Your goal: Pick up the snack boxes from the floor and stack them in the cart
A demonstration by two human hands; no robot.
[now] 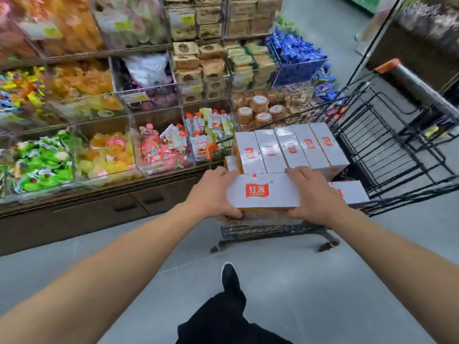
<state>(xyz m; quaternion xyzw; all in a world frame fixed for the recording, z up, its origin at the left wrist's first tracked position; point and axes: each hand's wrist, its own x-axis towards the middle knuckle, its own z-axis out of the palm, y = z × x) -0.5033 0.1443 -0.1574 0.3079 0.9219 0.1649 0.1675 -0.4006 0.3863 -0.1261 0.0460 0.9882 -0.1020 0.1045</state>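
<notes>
Item in hand: 1 white snack box (264,191) with a red logo is held at the near end of the cart (397,155), its logo face turned up.
Left hand (212,194): the box's left end is gripped, thumb curled underneath, fingers over the far edge.
Right hand (314,193): the box's right end is gripped in the same way.
Long axis: it runs from hand to hand, crosswise to the boxes beyond it.
Stacked row (290,147): 5 like boxes are seen side by side in the cart, just beyond the fingertips, touching or nearly touching the held box.
Further box (350,192): 1 more is seen just right of the right hand.
Nearer hand: neither; both are level with the row.
Floor (323,281): no remaining boxes are seen below the hands.
Next move, judged: the box is to be lowered and released against the row's near ends.
</notes>
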